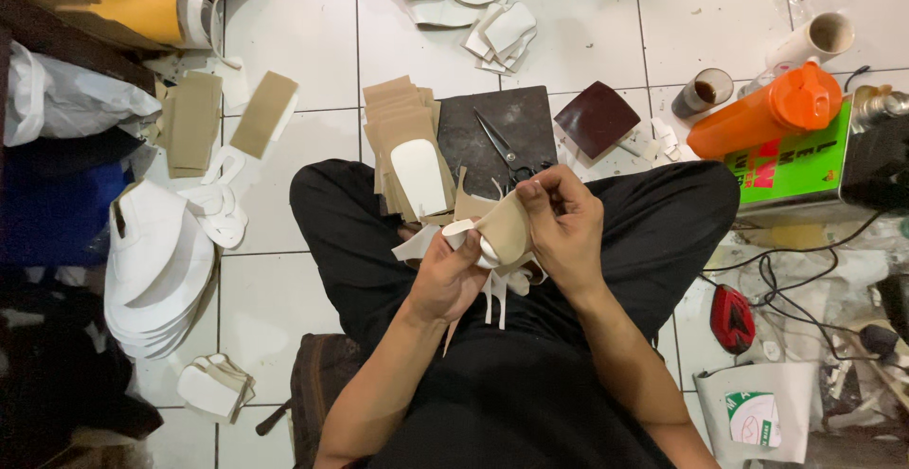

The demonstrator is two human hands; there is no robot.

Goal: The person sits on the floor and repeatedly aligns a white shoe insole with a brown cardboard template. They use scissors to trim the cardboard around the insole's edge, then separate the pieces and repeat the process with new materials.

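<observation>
I sit cross-legged on a white tiled floor in black trousers. Both hands hold one tan and white cut shoe piece (502, 228) above my lap. My left hand (445, 275) grips its white lower edge from below. My right hand (563, 218) pinches the tan upper part from the right, fingers curled over it. White strips hang down from the piece. Just beyond my hands lies a stack of tan cut pieces (402, 138) with a white insole-shaped piece (419, 176) on top, beside a dark cutting slab (488, 128) carrying scissors (505, 150).
A pile of white cut soles (156, 275) lies at left, with more tan pieces (194, 119) behind. At right stand an orange jug (767, 109), a green tin (791, 161), two cups (705, 90), cables and a red tool (732, 318). A dark red square (597, 117) lies near the slab.
</observation>
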